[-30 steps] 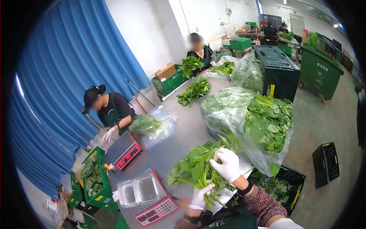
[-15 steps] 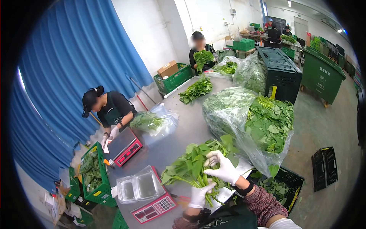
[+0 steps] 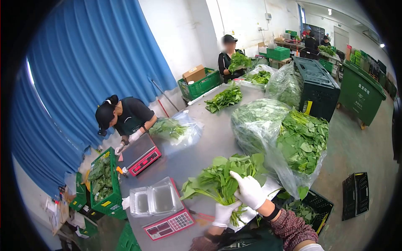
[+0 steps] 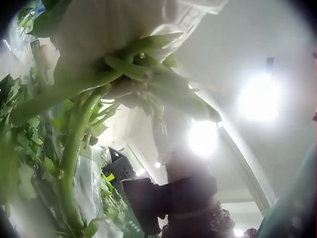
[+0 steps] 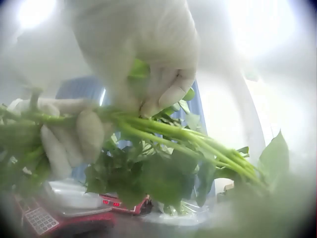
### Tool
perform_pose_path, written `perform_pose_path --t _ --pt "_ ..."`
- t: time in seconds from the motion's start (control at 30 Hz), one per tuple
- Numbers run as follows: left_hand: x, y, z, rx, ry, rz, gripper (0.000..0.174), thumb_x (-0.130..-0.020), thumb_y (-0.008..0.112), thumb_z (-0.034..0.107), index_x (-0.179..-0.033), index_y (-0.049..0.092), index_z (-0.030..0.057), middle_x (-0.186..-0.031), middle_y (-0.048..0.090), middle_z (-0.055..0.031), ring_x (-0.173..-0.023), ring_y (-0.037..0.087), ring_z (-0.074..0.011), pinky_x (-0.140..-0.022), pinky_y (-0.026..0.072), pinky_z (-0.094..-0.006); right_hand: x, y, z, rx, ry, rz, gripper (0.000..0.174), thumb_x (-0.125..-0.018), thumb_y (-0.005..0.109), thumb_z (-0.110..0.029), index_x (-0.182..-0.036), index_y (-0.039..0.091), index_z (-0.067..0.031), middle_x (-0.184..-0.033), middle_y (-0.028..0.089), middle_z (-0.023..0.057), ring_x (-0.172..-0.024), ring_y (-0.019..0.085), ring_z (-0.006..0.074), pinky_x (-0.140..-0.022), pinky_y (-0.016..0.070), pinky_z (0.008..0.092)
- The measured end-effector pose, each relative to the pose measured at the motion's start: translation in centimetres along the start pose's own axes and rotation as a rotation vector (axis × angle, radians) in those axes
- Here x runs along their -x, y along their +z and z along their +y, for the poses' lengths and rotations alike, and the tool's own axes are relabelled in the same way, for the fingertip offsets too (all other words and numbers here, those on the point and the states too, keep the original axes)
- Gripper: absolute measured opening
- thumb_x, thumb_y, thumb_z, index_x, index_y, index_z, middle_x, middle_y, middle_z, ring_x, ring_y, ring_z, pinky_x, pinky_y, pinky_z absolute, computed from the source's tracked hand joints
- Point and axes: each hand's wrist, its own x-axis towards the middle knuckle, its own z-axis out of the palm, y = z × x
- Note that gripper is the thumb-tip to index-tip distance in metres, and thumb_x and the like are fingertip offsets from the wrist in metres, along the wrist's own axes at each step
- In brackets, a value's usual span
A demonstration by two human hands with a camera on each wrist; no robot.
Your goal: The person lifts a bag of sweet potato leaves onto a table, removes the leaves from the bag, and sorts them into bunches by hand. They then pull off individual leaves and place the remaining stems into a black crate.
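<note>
Both hands wear white gloves. My left hand (image 3: 225,213) grips a bunch of leafy greens (image 3: 217,180) low around its stems, over the table's near edge. The leaves fan out up and left, and cut stem ends poke out below the fist. My right hand (image 3: 250,192) is at the bunch's right side. In the right wrist view its thumb and curled fingers (image 5: 171,89) pinch in among the stems (image 5: 183,136), just beside the left hand (image 5: 69,139). The left wrist view has thick stems (image 4: 72,168) crossing below a blurred glove (image 4: 114,29).
Left of the bunch, an open clear plastic clamshell (image 3: 161,200) sits on a red scale (image 3: 180,222). A large plastic bag of greens (image 3: 303,142) stands to the right, above a black crate (image 3: 324,209). Another person works at a second scale (image 3: 144,161); one more sits at the far end.
The right hand has lifted off the bunch with fingers bent, then come back down to it. The left hand keeps its hold. The head view has turned slightly left.
</note>
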Motion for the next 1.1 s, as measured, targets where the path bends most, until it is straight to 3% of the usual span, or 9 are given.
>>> perform_pose_path --t 0.13,0.27,0.4,0.5,0.7,0.8,0.93,1.07,1.1 --pt "0.0 0.1 0.3 0.069 -0.068 -0.006 0.027 -0.07 0.07 -0.003 -0.094 0.058 0.0008 -0.073 0.059 -0.0028 -0.053 0.049 -0.0078 -0.046 0.036 -0.02 2.1 0.4 1.5 0.034 0.028 0.368 0.067 -0.058 0.063 0.004 -0.123 0.045 -0.0022 -0.069 0.057 0.0083 -0.061 0.054 0.0239 -0.057 0.0446 0.0333" --pt "-0.5 -0.9 0.8 0.087 -0.125 -0.006 0.02 -0.071 0.069 -0.003 -0.089 0.06 -0.0003 -0.071 0.059 -0.0035 -0.051 0.046 -0.006 -0.045 0.0341 -0.0189 5.6 -6.2 3.8 -0.304 0.412 0.731 0.057 -0.063 0.065 0.0 -0.118 0.051 -0.0057 -0.079 0.058 0.0111 -0.067 0.055 0.0273 -0.062 0.0461 0.0343" --pt "-1.3 -2.9 -0.3 0.206 -0.111 -0.028 0.024 -0.075 0.066 0.0 -0.097 0.055 -0.0003 -0.079 0.063 -0.01 -0.055 0.052 -0.0091 -0.049 0.0393 -0.0175 14.4 -10.3 9.5 0.717 0.456 -0.102 0.04 -0.055 0.074 -0.024 -0.093 0.065 -0.0104 -0.092 0.058 0.0098 -0.088 0.054 0.0282 -0.077 0.0417 0.0379" --pt "-1.8 -2.4 -0.5 0.227 -0.09 -0.076 0.024 -0.075 0.066 0.0 -0.096 0.054 0.0002 -0.08 0.062 -0.0103 -0.056 0.052 -0.0093 -0.049 0.0395 -0.0174 13.7 -8.1 8.3 0.386 0.467 0.04 0.033 -0.055 0.074 -0.029 -0.08 0.068 -0.0093 -0.09 0.06 0.0084 -0.089 0.054 0.0279 -0.077 0.042 0.0389" --pt "-1.3 -0.9 -0.2 0.109 -0.083 -0.132 0.025 -0.076 0.064 -0.001 -0.098 0.054 -0.0009 -0.081 0.062 -0.0109 -0.054 0.048 -0.0088 -0.048 0.0386 -0.0194 5.8 0.7 2.7 -0.717 0.33 0.06 0.026 -0.079 0.064 -0.022 -0.095 0.06 -0.0012 -0.097 0.061 0.0098 -0.092 0.057 0.0205 -0.082 0.0447 0.0296" --pt "-1.2 -1.3 -0.3 0.212 -0.052 -0.095 0.025 -0.078 0.063 0.0 -0.101 0.054 -0.0014 -0.084 0.062 -0.0116 -0.053 0.046 -0.0083 -0.048 0.0382 -0.0199 3.6 3.2 1.2 -1.23 0.65 0.071 0.018 -0.087 0.054 -0.017 -0.094 0.056 -0.0004 -0.103 0.061 0.0099 -0.086 0.061 0.0161 -0.08 0.0455 0.0289" --pt "-1.1 -3.0 -0.1 0.356 -0.004 0.008 0.031 -0.08 0.062 0.002 -0.108 0.051 -0.0016 -0.1 0.06 -0.0161 -0.059 0.045 -0.0088 -0.056 0.0399 -0.0231 3.0 1.5 0.9 -1.381 0.641 0.423 0.012 -0.092 0.045 -0.011 -0.097 0.047 -0.0011 -0.089 0.063 0.0135 -0.069 0.062 0.0163 -0.064 0.0484 0.026" --pt "-0.6 -3.5 0.1 0.224 0.068 0.032 0.039 -0.082 0.061 0.004 -0.117 0.045 -0.0009 -0.108 0.058 -0.0169 -0.08 0.057 -0.0166 -0.074 0.0464 -0.0276 3.8 1.7 0.7 -1.133 0.666 0.215 0.012 -0.09 0.05 -0.013 -0.095 0.052 -0.0034 -0.071 0.063 0.0105 -0.057 0.061 0.0182 -0.051 0.0462 0.0312" --pt "-0.4 -3.2 0.3 0.224 0.067 0.001 0.042 -0.082 0.06 0.005 -0.12 0.042 -0.0017 -0.111 0.057 -0.0175 -0.095 0.058 -0.0221 -0.085 0.0456 -0.031 4.5 3.2 0.6 -0.813 0.393 0.117 0.013 -0.088 0.051 -0.018 -0.093 0.054 -0.006 -0.068 0.062 0.0122 -0.054 0.06 0.0228 -0.049 0.0458 0.0347"
